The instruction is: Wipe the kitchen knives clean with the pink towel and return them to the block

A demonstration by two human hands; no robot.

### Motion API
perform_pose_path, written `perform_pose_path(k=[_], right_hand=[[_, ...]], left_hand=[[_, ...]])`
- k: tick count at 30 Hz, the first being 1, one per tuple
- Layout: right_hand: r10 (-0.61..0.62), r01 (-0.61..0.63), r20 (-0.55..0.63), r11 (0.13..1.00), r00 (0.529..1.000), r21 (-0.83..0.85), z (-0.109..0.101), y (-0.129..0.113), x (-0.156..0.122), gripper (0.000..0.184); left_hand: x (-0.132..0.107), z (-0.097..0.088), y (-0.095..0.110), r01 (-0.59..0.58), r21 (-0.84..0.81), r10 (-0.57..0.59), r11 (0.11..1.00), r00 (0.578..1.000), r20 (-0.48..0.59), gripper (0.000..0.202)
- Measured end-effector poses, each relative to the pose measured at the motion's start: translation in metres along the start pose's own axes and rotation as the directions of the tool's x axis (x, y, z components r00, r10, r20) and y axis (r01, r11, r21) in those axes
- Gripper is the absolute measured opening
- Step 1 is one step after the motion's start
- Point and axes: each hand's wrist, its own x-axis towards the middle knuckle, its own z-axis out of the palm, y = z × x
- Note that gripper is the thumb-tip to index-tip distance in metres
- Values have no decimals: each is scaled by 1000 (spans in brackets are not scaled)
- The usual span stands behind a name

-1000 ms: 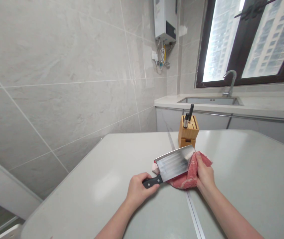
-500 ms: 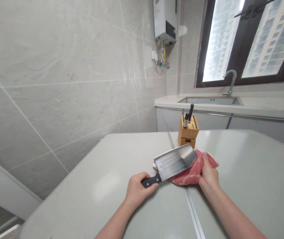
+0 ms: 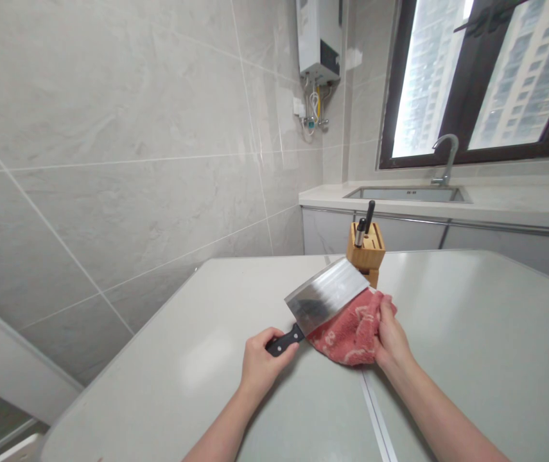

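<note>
My left hand [image 3: 265, 359] is closed around the black riveted handle of a cleaver [image 3: 327, 292]. Its broad, shiny blade slants up and to the right above the table. In my right hand [image 3: 392, 333] is a bunched edge of a red towel [image 3: 351, 330] with a pale pattern. The towel hangs along the blade's lower edge; whether it also lies behind the blade is hidden. Just beyond the blade's far end stands a wooden knife block [image 3: 366, 250], partly covered by the blade, with two black-handled tools in its slots.
The pale table [image 3: 168, 385] has a seam strip [image 3: 375, 410] running across it. Beyond its far edge is a counter with a sink [image 3: 406, 194] and a faucet [image 3: 447, 157]. A tiled wall [image 3: 134, 212] rises on the left. A water heater [image 3: 320, 42] hangs in the corner.
The cleaver has tilted more steeply, its blade end rising and shifting left. My right hand and the towel have moved left and slightly down, and more of the towel shows below the blade.
</note>
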Motion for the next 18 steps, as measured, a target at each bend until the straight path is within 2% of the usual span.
perform_pose_path(k=[4,9,13,18], right_hand=[[123,-132,93,986,988,100,6,0,-9,40],[221,-253,263,963,939,93,12,-4,-20,46],[191,-239,391,968,900,77,14,-6,-30,41],[204,-254,446,966,871,53,17,-3,-39,35]], left_hand=[[0,1,1,-12,2,12,1000,1000,7,21],[1,1,1,-13,9,13,1000,1000,10,20],[0,0,1,-14,13,13,1000,1000,17,20],[0,1,1,-31,17,30,999,999,37,19]])
